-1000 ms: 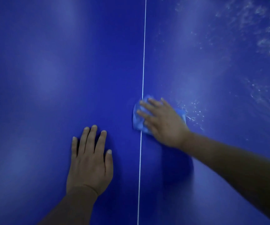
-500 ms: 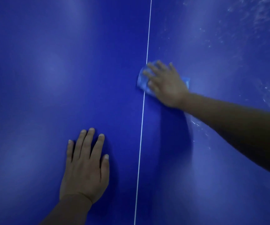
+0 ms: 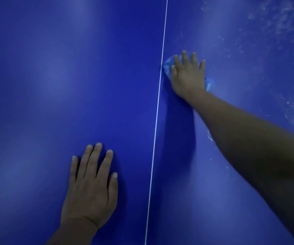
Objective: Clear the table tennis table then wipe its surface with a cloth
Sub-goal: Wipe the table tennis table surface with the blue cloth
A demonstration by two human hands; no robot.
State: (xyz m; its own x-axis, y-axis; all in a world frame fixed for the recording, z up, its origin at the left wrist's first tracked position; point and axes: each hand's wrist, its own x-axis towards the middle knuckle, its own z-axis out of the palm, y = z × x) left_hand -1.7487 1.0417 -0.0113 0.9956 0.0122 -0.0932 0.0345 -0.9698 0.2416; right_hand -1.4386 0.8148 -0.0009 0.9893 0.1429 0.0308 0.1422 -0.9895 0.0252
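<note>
The blue table tennis table (image 3: 54, 85) fills the head view, split by a thin white centre line (image 3: 157, 106). My right hand (image 3: 187, 75) presses flat, fingers straight, on a light blue cloth (image 3: 167, 65) just right of the line; only the cloth's edges show, beside my fingers and by my wrist. My left hand (image 3: 91, 188) rests flat on the table left of the line, fingers straight, holding nothing.
White dusty smears and specks (image 3: 282, 27) cover the table's upper right and right side. A few white flecks (image 3: 210, 137) lie beside my right forearm. The left half looks smooth, with soft light reflections.
My right hand has pushed the cloth away from me along the right side of the centre line, its fingers turning to point further ahead. My left hand has stayed planted.
</note>
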